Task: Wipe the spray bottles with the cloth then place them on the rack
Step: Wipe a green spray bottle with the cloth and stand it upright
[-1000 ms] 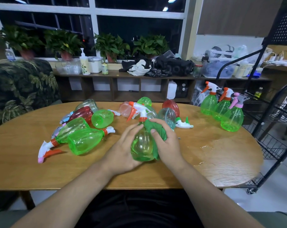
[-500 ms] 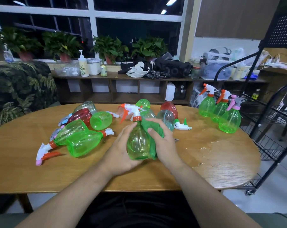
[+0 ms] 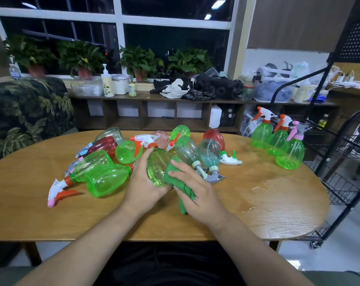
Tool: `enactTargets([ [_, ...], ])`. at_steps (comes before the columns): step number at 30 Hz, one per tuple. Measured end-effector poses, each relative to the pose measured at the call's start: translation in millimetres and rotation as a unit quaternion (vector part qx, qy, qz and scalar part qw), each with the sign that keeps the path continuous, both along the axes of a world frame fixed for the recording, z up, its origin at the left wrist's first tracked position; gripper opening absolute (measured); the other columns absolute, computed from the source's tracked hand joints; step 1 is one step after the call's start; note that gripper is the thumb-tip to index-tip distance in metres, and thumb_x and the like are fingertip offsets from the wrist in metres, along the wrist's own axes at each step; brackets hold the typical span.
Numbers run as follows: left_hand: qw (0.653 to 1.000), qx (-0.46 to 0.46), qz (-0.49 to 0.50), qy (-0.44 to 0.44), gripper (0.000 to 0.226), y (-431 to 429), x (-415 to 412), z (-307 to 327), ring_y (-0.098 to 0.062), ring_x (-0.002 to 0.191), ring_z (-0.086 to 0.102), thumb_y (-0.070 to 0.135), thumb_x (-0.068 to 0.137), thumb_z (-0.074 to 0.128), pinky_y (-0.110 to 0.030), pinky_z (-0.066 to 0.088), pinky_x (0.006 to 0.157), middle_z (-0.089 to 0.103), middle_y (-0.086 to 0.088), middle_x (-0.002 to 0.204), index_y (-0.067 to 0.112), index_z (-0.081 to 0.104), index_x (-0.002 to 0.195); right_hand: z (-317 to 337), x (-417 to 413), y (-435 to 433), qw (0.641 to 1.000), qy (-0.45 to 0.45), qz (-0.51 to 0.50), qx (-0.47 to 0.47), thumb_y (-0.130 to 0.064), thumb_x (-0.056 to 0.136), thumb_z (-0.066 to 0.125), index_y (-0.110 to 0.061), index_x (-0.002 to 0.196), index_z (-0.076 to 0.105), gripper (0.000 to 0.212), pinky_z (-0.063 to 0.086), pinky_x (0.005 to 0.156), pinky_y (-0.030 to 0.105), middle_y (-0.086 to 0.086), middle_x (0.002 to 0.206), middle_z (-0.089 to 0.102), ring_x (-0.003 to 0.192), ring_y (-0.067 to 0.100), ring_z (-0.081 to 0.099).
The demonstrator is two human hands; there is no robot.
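Spray bottle (image 3: 157, 169), clear green with an orange collar and a white trigger head, is lifted a little off the wooden table (image 3: 30, 213) in front of the person, its body tilted so that the nozzle end points away and to the left. The left hand (image 3: 143, 182) cups it from the left side and from beneath, fingers curled round the body and reaching up to the neck. The right hand (image 3: 195, 190) lies just to the right of the bottle with a green cloth (image 3: 177, 180) bunched in its grip; the fingers (image 3: 180, 169) press the cloth against the bottle's right flank, and a tail of cloth hangs out below the palm toward the table. Both hands touch the bottle, one on each side of it. Behind and to the left, a pile of bottles (image 3: 104, 180) lies on its side on the table: several green, one dark red, one pale and clear, with orange, white and pink triggers pointing different ways. Two teal bottles (image 3: 210, 153) with grey heads lie just beyond the right hand, and a red one lies behind them. Three green bottles (image 3: 290, 153) stand upright in a row at the table's far right edge, close beside the black wire rack (image 3: 340, 188). A wet patch (image 3: 257, 188) shines on the tabletop right of the hands.
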State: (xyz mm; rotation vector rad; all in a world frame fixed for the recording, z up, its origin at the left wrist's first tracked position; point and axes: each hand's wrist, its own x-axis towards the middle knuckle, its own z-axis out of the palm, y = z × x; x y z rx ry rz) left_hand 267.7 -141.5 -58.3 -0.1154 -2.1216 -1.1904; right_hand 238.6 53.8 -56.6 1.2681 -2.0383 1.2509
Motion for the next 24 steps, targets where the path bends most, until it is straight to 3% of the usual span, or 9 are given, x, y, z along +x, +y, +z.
enactTargets([
  [5,1.000,-0.008,-0.006,0.004,0.112,0,3,1,0.001,0.139,0.045,0.051,0.060,0.094,-0.014,0.036,0.114,0.048,0.011,0.145,0.031,0.041,0.157,2,4,0,0.996,-0.073,-0.009,-0.046,-0.003,0.104,0.065,-0.016,0.139,0.069,0.038,0.039,0.125,0.040,-0.009,0.161,0.052,0.150,0.012,0.047],
  [9,0.999,-0.048,-0.021,0.000,0.116,3,5,2,0.001,0.137,0.046,0.041,0.062,0.100,-0.012,0.035,0.113,0.047,0.007,0.143,0.026,0.040,0.159,4,3,-1,0.974,-0.194,0.008,-0.113,-0.004,0.107,0.061,-0.020,0.140,0.068,0.037,0.038,0.126,0.040,-0.016,0.157,0.055,0.150,0.006,0.046],
  [13,0.996,-0.085,-0.032,0.006,0.113,5,5,1,0.010,0.136,0.043,0.030,0.064,0.101,-0.007,0.032,0.111,0.046,0.001,0.144,0.019,0.040,0.160,9,1,-4,0.959,-0.248,0.011,-0.135,-0.011,0.109,0.060,-0.027,0.141,0.067,0.036,0.039,0.125,0.041,-0.018,0.153,0.059,0.148,0.005,0.049],
  [16,0.993,-0.108,-0.043,0.017,0.110,5,3,-1,0.005,0.137,0.046,0.024,0.067,0.099,-0.013,0.035,0.114,0.046,-0.004,0.144,0.012,0.041,0.159,18,-3,-9,0.945,-0.292,0.008,-0.145,-0.021,0.110,0.060,-0.038,0.137,0.067,0.033,0.051,0.113,0.045,-0.011,0.137,0.071,0.131,0.012,0.065],
  [19,0.990,-0.126,-0.064,0.019,0.112,5,3,-2,-0.005,0.140,0.049,0.027,0.067,0.101,-0.022,0.040,0.117,0.044,-0.004,0.147,0.013,0.040,0.160,29,-11,-12,0.937,-0.315,-0.002,-0.149,-0.020,0.110,0.060,-0.040,0.127,0.070,0.028,0.058,0.099,0.037,-0.008,0.120,0.077,0.114,0.012,0.073],
  [24,0.985,-0.143,-0.094,0.024,0.116,9,8,1,-0.013,0.144,0.049,0.044,0.068,0.102,-0.031,0.039,0.121,0.044,-0.002,0.150,0.014,0.038,0.161,53,-30,-11,0.920,-0.366,0.025,-0.138,-0.023,0.105,0.064,-0.026,0.120,0.076,0.020,0.057,0.105,0.048,0.001,0.116,0.079,0.111,0.024,0.075],
])
